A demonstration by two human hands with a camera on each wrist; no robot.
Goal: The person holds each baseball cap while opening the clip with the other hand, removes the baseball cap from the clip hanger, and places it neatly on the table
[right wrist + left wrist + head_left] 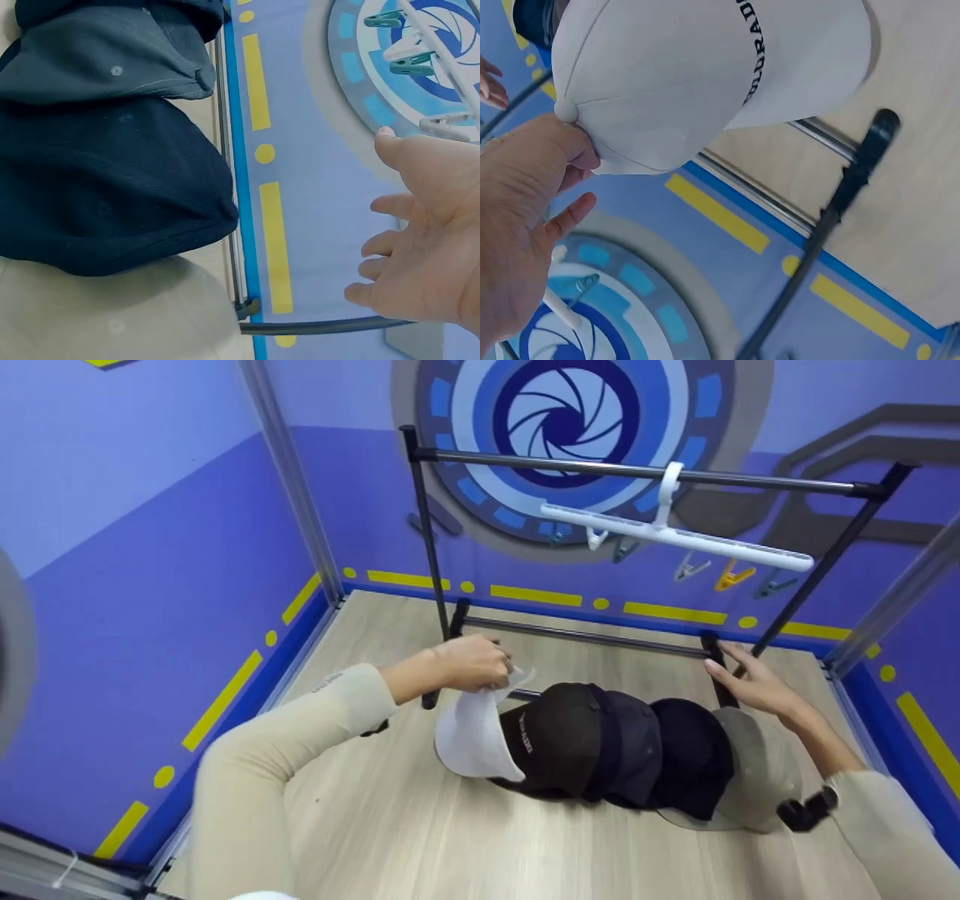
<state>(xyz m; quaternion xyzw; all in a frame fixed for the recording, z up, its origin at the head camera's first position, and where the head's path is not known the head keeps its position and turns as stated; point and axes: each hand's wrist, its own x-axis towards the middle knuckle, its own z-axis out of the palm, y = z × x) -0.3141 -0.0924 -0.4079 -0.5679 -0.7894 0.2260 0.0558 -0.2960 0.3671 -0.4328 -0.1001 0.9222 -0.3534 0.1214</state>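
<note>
My left hand (478,662) pinches the back edge of a white baseball cap (466,739), close to its top button in the left wrist view. Dark lettering runs across the front of this cap (660,82). Beside it lies a row of nested caps: a black cap with lettering (556,727), a dark grey cap (637,750), a navy cap (691,754) and a beige cap (765,769) at the right end. My right hand (761,684) is held above the beige cap by the rack's right foot, fingers extended and holding nothing.
Behind the caps stands a dark metal rack (570,466) on the wooden tabletop (375,825). From its top bar hangs a white hanger (675,536) with several clips, one an orange clip (733,576). Blue panel walls (150,570) enclose the table.
</note>
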